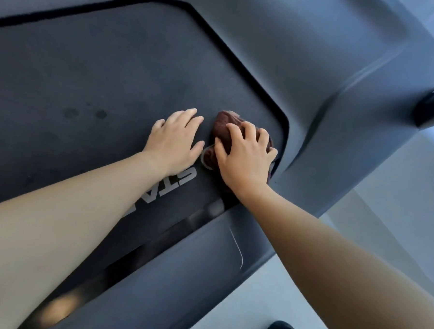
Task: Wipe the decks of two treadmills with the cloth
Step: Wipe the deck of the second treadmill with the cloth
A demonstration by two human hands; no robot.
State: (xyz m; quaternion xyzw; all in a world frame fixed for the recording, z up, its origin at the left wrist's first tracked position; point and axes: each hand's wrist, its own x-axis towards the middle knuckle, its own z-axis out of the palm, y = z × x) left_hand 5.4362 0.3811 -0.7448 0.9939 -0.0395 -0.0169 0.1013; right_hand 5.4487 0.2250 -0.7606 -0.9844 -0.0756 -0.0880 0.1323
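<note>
Only print: pale grey letters [175,187] "STA" on the dark treadmill belt [89,82], approx 6 o'clock from the left hand [174,142], upside down to the cam (wrist and forearm cover the rest, so the word can't be read whole).

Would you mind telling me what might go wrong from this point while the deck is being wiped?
1. The cloth is bunched under the right hand beside the dark gap along the belt's edge; a fold might catch there.
2. The left hand lies flat on the belt; if the belt rolls under weight, the person may slip.
3. The dark spots lie left of the cloth and could be missed.
</note>
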